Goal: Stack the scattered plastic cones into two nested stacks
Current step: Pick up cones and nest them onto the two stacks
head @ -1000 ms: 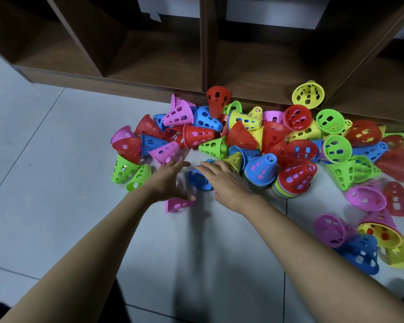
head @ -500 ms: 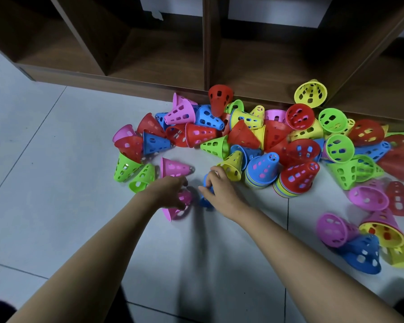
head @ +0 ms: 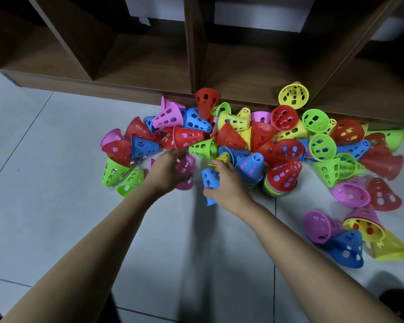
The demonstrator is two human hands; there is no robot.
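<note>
Floor (head: 44, 206): pale grey tiles, thin dark joints between them.
Shelf unit (head: 191, 66): dark brown wood, open compartments, stands on the floor.
Behind shelf: white panels (head: 254, 17).

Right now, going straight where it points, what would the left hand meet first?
Probably the green cone lying on its side just beyond the left hand; blur leaves depth unclear.

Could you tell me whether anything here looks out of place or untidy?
Yes. Most cones lie tipped over in a heap on the floor before the shelf. One yellow cone seems to sit up on the shelf's bottom board, and a small cluster lies apart at the right. Nothing looks broken.
</note>
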